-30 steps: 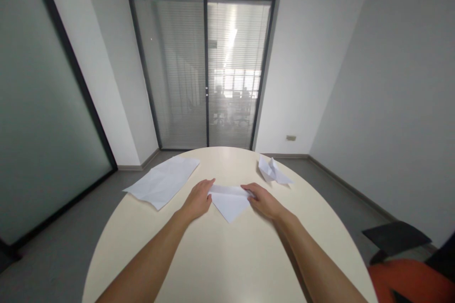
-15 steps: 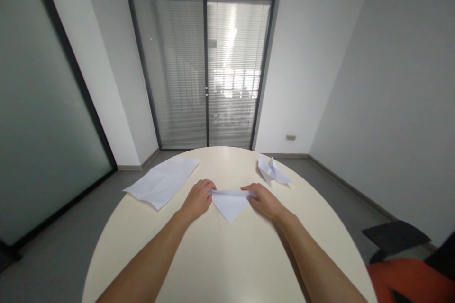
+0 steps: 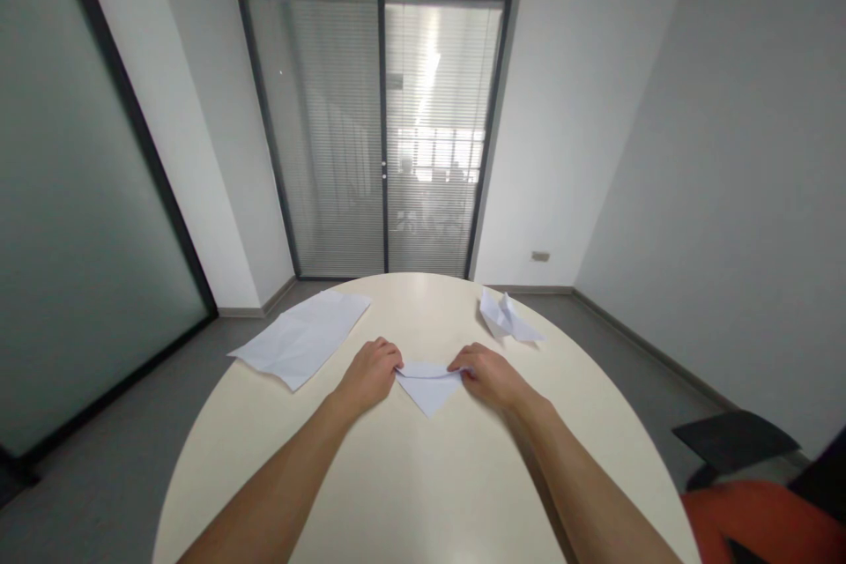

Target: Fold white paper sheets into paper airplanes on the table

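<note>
A white sheet folded into a downward-pointing triangle (image 3: 428,386) lies on the round cream table (image 3: 410,485) in front of me. My left hand (image 3: 368,374) grips its left corner with curled fingers. At the paper's right corner, my right hand (image 3: 487,373) pinches the edge. The top flap is folded down towards me between the two hands.
A creased flat white sheet (image 3: 300,337) lies at the table's left, overhanging the edge. A folded paper plane (image 3: 508,319) rests at the far right. Glass doors with blinds (image 3: 383,132) stand beyond. An orange and black chair (image 3: 753,493) sits at lower right.
Both hands have drawn the paper's top edge down towards me, so the visible triangle is shorter. The left fingers went from stretched to curled.
</note>
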Available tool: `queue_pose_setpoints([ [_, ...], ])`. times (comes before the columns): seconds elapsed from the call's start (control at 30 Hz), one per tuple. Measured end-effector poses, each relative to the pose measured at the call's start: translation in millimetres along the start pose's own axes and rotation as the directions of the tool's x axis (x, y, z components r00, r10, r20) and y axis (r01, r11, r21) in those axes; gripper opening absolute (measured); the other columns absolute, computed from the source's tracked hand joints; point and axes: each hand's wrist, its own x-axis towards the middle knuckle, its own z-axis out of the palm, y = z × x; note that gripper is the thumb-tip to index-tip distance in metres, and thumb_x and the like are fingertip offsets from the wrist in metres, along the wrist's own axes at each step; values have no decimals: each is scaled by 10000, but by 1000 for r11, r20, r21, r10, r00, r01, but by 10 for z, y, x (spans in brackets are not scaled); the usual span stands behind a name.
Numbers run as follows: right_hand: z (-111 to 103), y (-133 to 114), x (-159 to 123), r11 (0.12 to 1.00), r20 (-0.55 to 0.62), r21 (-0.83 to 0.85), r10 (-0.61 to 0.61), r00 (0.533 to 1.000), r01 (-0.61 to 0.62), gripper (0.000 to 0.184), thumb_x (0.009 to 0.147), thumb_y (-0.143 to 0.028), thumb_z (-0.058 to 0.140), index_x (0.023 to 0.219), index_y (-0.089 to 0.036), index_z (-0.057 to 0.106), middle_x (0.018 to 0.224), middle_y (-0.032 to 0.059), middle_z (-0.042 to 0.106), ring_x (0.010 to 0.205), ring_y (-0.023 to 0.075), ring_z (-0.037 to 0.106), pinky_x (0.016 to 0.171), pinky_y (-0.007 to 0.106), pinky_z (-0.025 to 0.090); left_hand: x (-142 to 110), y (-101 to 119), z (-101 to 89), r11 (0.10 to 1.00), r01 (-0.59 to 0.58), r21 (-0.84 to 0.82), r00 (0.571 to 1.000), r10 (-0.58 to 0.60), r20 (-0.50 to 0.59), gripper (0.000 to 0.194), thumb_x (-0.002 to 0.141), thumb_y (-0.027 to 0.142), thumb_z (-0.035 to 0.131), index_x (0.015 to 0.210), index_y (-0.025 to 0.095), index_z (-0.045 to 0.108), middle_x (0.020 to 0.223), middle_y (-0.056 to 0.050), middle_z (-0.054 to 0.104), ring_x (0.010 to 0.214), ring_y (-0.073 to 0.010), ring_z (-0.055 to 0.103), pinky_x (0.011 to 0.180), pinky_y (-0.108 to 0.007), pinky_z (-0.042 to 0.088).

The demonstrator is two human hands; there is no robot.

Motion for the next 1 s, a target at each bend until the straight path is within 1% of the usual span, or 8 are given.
queue_pose_setpoints([
  [0.17,65,89,-12,999,-49,-23,32,998,-33,455,747,-10,489,1033,-244,755,1053,47,731,1037,214,622,941,328,475,-16,83,-16,998,-21,55,999,22,-24,219,869,143,521,898,206,728,994,-90,692,1026,-270,556,873,-405,437],
  [0.33,58,82,-25,999,-64,-29,27,998,-28,439,782,-12,477,1042,-242,746,1072,48,720,1049,210,625,957,326,467,-10,130,10,997,24,74,999,-23,-23,282,958,285,475,905,203,739,1001,-105,681,1016,-272,569,894,-411,435],
  [0.57,99,76,11,997,-137,46,75,988,-69,385,844,-44,459,1036,-227,739,1065,58,705,964,186,663,889,289,488,-23,185,45,986,109,124,994,-109,-13,369,957,456,483,1150,216,686,1057,-126,659,1015,-289,600,916,-420,448],
  [0.63,116,76,12,997,-123,45,74,990,-69,400,851,-44,445,1052,-222,741,1072,59,710,975,184,665,899,285,484,-37,195,69,985,124,116,992,-124,-3,430,949,495,483,1246,228,643,1144,-135,648,1069,-295,598,958,-425,441],
  [0.8,64,-38,4,986,-84,-93,127,988,-135,365,866,-125,475,1082,-227,750,1157,55,716,1060,206,651,914,293,473,-74,230,152,974,159,164,983,-171,60,611,932,615,427,1419,256,511,1469,-138,490,1345,-365,443,1125,-515,302],
  [0.87,13,-124,19,960,-115,-187,190,975,-209,287,881,-211,510,992,-199,774,1110,86,735,1022,237,659,909,321,470,-82,252,168,971,165,170,979,-182,90,633,928,633,416,1457,288,465,1520,-126,438,1387,-392,391,1141,-555,259],
  [0.93,-28,-215,47,930,-123,-260,233,965,-258,346,937,-286,466,847,-179,782,971,120,758,950,257,670,903,352,461,-86,273,167,973,166,162,977,-185,105,630,927,624,423,1466,299,454,1537,-121,418,1400,-400,374,1144,-566,247],
  [1.0,-33,-299,78,926,-143,-267,236,961,-267,407,977,-318,419,856,-169,777,939,135,758,946,257,669,931,363,445,-86,293,155,975,157,159,980,-174,96,622,926,609,437,1453,282,475,1530,-128,428,1399,-394,380,1150,-563,242],
])
